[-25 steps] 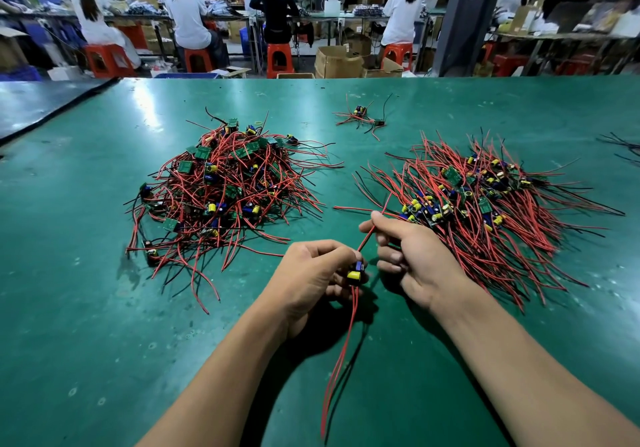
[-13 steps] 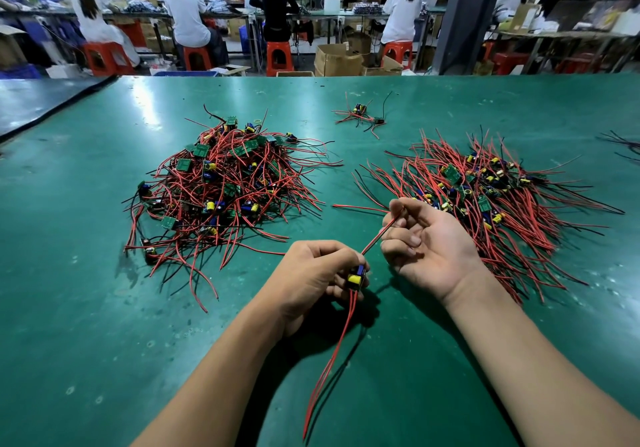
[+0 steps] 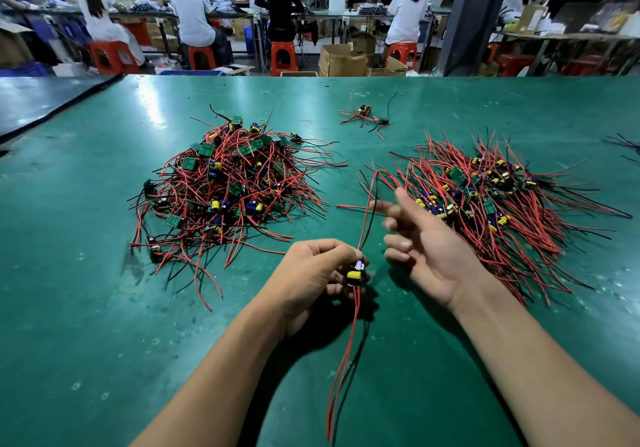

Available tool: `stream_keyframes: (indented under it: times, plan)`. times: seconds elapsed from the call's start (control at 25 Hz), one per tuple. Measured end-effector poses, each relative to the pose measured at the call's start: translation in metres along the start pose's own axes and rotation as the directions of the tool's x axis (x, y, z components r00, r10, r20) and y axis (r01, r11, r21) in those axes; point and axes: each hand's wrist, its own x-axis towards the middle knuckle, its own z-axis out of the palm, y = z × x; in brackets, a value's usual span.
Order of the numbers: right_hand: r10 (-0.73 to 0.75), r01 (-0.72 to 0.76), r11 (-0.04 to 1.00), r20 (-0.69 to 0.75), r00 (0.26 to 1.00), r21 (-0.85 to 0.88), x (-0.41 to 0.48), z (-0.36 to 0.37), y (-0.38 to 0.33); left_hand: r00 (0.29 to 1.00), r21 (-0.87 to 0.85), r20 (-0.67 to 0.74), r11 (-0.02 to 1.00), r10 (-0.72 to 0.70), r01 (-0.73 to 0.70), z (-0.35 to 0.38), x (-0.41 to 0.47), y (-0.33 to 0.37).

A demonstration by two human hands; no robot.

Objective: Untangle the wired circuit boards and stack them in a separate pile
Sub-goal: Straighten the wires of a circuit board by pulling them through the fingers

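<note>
My left hand [image 3: 313, 275] pinches one small circuit board [image 3: 356, 272] with a yellow part, just above the green table [image 3: 86, 308]. Its red and black wires run up past my fingers and hang down toward me. My right hand [image 3: 420, 242] hovers palm up just right of the board, fingers spread and blurred, holding nothing. A tangled heap of boards and red wires [image 3: 228, 187] lies to the far left. A second pile with wires more aligned [image 3: 491, 200] lies to the right, just beyond my right hand.
A small cluster of two or three wired boards [image 3: 367, 117] lies apart at the far middle of the table. Loose black wires [image 3: 627, 145] show at the right edge. Beyond the table, people sit on red stools at other benches among cardboard boxes.
My right hand let go of the upper wires and opened, palm up, moving slightly right. The released wires now stand free above my left hand, which still holds the board.
</note>
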Motion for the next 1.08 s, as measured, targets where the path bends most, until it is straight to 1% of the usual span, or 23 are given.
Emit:
stream_keyframes:
  times: [0.08, 0.12, 0.16, 0.24, 0.32, 0.4, 0.48, 0.6, 0.72, 0.88, 0.96, 1.0, 1.04, 1.08]
  plan:
    - [-0.013, 0.03, 0.972, 0.073, 0.997, -0.235, -0.003, 0.006, 0.013, 1.0, -0.034, -0.022, 0.999, 0.005, -0.006, 0.001, 0.001, -0.001]
    - [0.009, 0.025, 0.952, 0.11, 0.994, -0.304, -0.005, 0.009, 0.019, 1.0, -0.053, -0.027, 0.999, 0.013, -0.015, 0.001, 0.0, -0.001]
    - [0.032, 0.012, 0.942, 0.127, 0.991, -0.335, -0.006, 0.012, 0.023, 0.999, -0.064, -0.031, 0.998, 0.024, -0.026, 0.002, 0.0, -0.001]
    - [0.042, 0.002, 0.935, 0.117, 0.992, -0.356, -0.007, 0.013, 0.024, 0.998, -0.065, -0.043, 0.997, 0.04, -0.043, 0.001, 0.0, -0.001]
    - [0.004, 0.026, 0.918, 0.074, 0.997, -0.395, -0.007, 0.01, 0.021, 0.998, -0.051, -0.039, 0.998, 0.042, -0.044, 0.001, 0.001, -0.001]
    - [-0.046, 0.05, 0.918, 0.02, 0.999, -0.394, -0.005, 0.008, 0.02, 0.999, -0.013, -0.012, 0.999, 0.045, -0.045, 0.0, 0.002, -0.002]
    - [-0.096, 0.078, 0.933, -0.034, 0.995, -0.352, -0.002, 0.005, 0.02, 0.999, 0.025, 0.022, 0.999, 0.045, -0.045, 0.0, 0.002, -0.002]
    - [-0.155, 0.118, 0.944, -0.097, 0.983, -0.308, 0.004, 0.004, 0.021, 0.998, 0.028, 0.057, 0.999, 0.038, -0.039, 0.0, 0.001, -0.002]
    - [-0.213, 0.158, 0.947, -0.18, 0.96, -0.278, 0.011, 0.002, 0.021, 0.992, 0.05, 0.124, 0.998, 0.03, -0.037, -0.001, 0.0, -0.001]
    - [-0.238, 0.18, 0.955, -0.252, 0.938, -0.234, 0.016, -0.002, 0.016, 0.985, 0.072, 0.171, 0.997, 0.026, -0.039, -0.001, -0.002, 0.0]
    - [-0.189, 0.153, 0.976, -0.254, 0.949, -0.152, 0.015, -0.001, 0.013, 0.985, 0.074, 0.173, 0.997, 0.023, -0.036, -0.001, -0.002, 0.0]
    - [-0.125, 0.114, 0.992, -0.246, 0.961, -0.055, 0.014, -0.001, 0.01, 0.984, 0.076, 0.177, 0.997, 0.02, -0.034, -0.001, -0.002, 0.0]
    - [-0.03, 0.049, 0.996, -0.228, 0.973, 0.077, 0.014, -0.001, 0.007, 0.983, 0.08, 0.183, 0.996, 0.017, -0.032, -0.002, -0.003, 0.0]
    - [0.074, -0.03, 0.975, -0.196, 0.978, 0.219, 0.013, -0.002, 0.003, 0.982, 0.083, 0.187, 0.996, 0.015, -0.031, -0.001, -0.003, -0.001]
